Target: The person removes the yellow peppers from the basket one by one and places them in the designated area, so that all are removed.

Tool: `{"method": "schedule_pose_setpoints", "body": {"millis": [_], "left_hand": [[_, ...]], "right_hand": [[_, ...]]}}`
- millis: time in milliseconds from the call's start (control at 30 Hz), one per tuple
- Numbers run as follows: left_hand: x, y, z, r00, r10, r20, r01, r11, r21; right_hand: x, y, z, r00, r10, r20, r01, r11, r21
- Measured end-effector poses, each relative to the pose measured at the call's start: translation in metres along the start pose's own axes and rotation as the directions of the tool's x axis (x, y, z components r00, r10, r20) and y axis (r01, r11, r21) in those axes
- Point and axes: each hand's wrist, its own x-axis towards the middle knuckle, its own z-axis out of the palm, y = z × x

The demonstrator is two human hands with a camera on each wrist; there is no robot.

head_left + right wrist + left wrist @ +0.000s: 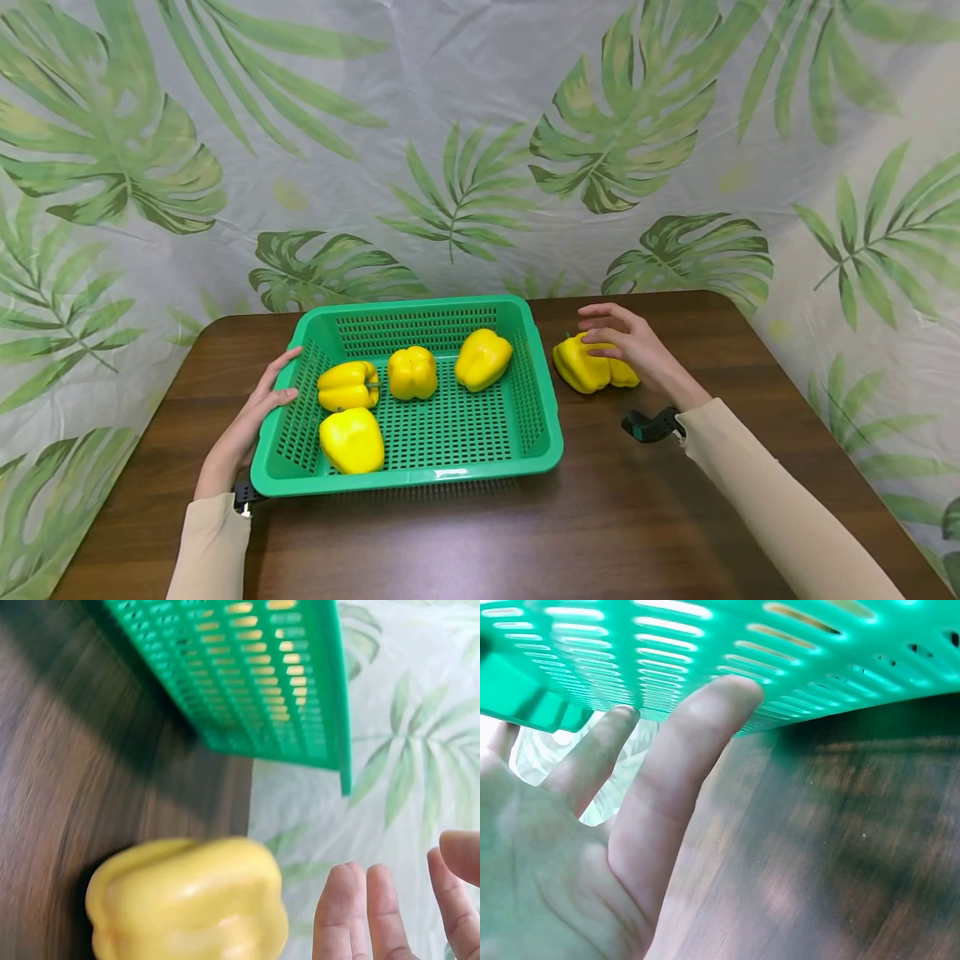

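Basket (442,429) sits nr desk's (420,546) far edge, narrow gap btwn its R wall & 2 peppers (581,367). My R hand (637,342), spread, hovers just above them; L hand (244,425), fingers extended, touches basket's L side.

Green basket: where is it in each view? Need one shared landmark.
Head: lower half, left of centre; basket.
Left wrist: basket spans the top, cut off by the frame.
Right wrist: basket at top centre, cut off above.
Landmark: brown table, at lower right in left wrist, left in right wrist.
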Motion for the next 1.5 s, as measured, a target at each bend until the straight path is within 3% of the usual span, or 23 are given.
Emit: {"method": "schedule_pose_setpoints", "body": {"millis": [433, 733, 1200, 1500], "left_hand": [[0.000, 0.001, 0.001, 1.000, -0.002, -0.002, 0.002, 1.000, -0.001], [-0.001, 0.001, 0.000, 1.000, -0.004, -0.004, 0.004, 1.000, -0.003], [-0.001, 0.001, 0.002, 1.000, 0.002, -0.003, -0.002, 1.000, -0.029], [0.000, 0.002, 0.002, 1.000, 0.006, 0.004, -0.006, 0.999, -0.040]], "right_hand": [[0.007, -0.019, 0.031, 0.996, -0.013, 0.085, 0.011, 1.000, 0.022], [0.013, -0.029, 0.051, 0.983, -0.035, 0.178, 0.026, 0.998, 0.051], [0.022, -0.045, 0.094, 0.947, -0.016, 0.321, 0.018, 1.000, -0.002], [0.029, -0.045, 0.116, 0.913, -0.009, 0.408, 0.010, 1.000, 0.001]]}}
